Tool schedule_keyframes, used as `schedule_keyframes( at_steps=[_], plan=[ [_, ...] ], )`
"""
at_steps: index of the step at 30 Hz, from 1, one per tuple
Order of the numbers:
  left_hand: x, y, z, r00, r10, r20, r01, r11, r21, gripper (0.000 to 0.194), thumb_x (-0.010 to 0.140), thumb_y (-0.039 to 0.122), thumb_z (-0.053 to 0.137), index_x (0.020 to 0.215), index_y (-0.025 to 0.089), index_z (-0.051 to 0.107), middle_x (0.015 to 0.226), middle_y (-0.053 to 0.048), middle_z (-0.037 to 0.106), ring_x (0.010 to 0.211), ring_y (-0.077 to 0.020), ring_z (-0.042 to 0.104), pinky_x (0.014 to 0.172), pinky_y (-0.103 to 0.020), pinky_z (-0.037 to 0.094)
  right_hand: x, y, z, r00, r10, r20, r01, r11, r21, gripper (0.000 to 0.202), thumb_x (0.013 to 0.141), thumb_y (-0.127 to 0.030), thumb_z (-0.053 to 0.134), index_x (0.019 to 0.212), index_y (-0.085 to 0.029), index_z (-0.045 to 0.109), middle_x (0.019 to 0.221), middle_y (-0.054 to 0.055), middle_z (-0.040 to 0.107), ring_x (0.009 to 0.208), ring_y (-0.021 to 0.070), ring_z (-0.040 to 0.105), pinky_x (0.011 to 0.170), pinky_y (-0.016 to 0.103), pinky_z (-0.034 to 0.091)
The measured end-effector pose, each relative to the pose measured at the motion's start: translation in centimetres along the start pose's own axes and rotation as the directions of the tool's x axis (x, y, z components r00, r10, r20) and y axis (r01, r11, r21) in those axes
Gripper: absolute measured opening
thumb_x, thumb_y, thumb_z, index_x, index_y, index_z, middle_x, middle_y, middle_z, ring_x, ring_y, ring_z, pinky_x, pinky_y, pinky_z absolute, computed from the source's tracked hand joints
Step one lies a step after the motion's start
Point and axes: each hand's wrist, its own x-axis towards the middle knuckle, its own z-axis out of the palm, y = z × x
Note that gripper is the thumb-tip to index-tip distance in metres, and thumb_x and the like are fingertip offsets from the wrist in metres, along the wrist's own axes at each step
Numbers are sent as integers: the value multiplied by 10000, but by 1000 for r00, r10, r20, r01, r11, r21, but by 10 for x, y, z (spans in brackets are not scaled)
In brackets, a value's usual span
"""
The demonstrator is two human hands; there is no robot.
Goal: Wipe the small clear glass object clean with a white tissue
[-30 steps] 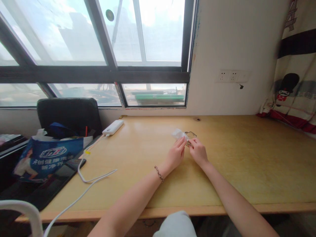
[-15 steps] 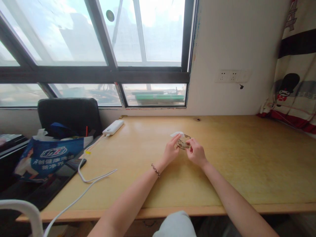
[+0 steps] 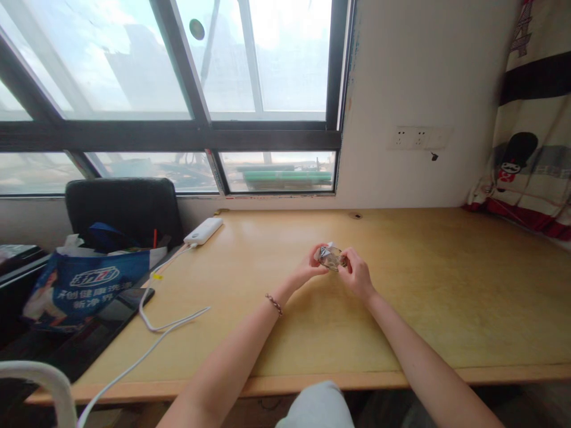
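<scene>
A pair of glasses (image 3: 332, 260) with thin dark rims and see-through lenses is held just above the table between my hands. My left hand (image 3: 309, 265) curls round its left side, together with a small white tissue (image 3: 329, 249) that lies against the lens. Thumb and fingers of my right hand (image 3: 355, 270) pinch the right end of the frame. Fine details of the glasses are small and blurred, and my fingers cover both ends.
The wooden table (image 3: 446, 297) spreads out beneath my hands. To the left lie a white power bank (image 3: 203, 231), a white cable (image 3: 173, 324) and a dark glossy panel (image 3: 120, 315). A blue bag (image 3: 93, 285) rests by a black chair (image 3: 122, 205). A wall and window stand behind.
My left hand has turned and its fingers now wrap the glasses' left side. The tissue has shifted from above my left fingers to the lens. My right hand keeps its pinch.
</scene>
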Motion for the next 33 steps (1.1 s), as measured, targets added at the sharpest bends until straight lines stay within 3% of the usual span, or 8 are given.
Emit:
schedule_keyframes(
  at_steps=[4,8,17,20,23,25,29,33],
  plan=[
    [-1,3,2,999,5,39,-8,998,69,697,547,143,732,1161,222,411,1098,-78,524,998,-206,503,855,-314,380,0,0,1,1000,3,-26,-3,1000,-14,90,743,-257,479,757,-189,421,681,-14,443,541,111,411,510,225,330],
    [0,-3,1,1000,-3,-19,5,995,98,774,537,165,749,1203,220,359,1112,-95,512,971,-212,519,839,-334,395,-1,-3,-1,998,-64,-12,64,996,-56,159,736,-316,511,772,-189,423,709,3,447,595,129,439,529,233,346],
    [-3,-7,6,988,120,-101,-106,985,133,733,528,195,750,1090,226,281,990,-42,519,878,-166,547,783,-323,434,1,-11,-6,977,-198,80,201,979,-37,237,724,-190,508,960,-195,478,968,69,522,836,185,514,695,280,428],
    [-4,-12,10,965,190,-179,-149,964,222,715,554,211,728,1075,232,237,996,-41,512,885,-163,544,789,-332,436,0,-15,-4,978,-178,105,182,983,-34,304,739,-141,471,1035,-209,482,1050,71,523,790,173,539,688,283,443],
    [-6,-17,11,915,299,-270,-163,887,432,746,542,227,728,1098,223,231,1017,-59,491,911,-182,528,811,-356,422,-2,-18,3,985,-152,86,153,988,-4,304,753,-113,433,1038,-202,488,1049,75,527,763,166,551,686,287,450],
    [-8,-19,11,875,392,-284,-151,778,609,763,539,237,724,1128,206,240,1057,-89,452,952,-206,500,831,-379,405,-4,-21,8,985,-154,72,153,988,26,271,758,-127,440,1015,-196,494,1008,76,535,815,179,548,709,289,446],
    [-11,-21,11,828,526,-196,-167,564,809,789,577,241,692,1198,182,210,1137,-142,358,1027,-238,438,848,-402,389,-8,-23,15,992,-109,67,110,994,-8,161,760,-245,519,913,-195,514,846,44,557,676,154,546,624,258,434],
    [-11,-23,13,832,545,-107,-217,496,841,832,601,244,685,1238,188,152,1177,-159,305,1038,-235,434,836,-386,408,-11,-21,18,999,-32,-10,31,995,-92,191,745,-367,556,777,-189,496,712,9,543,562,127,511,554,236,388]
  ],
)
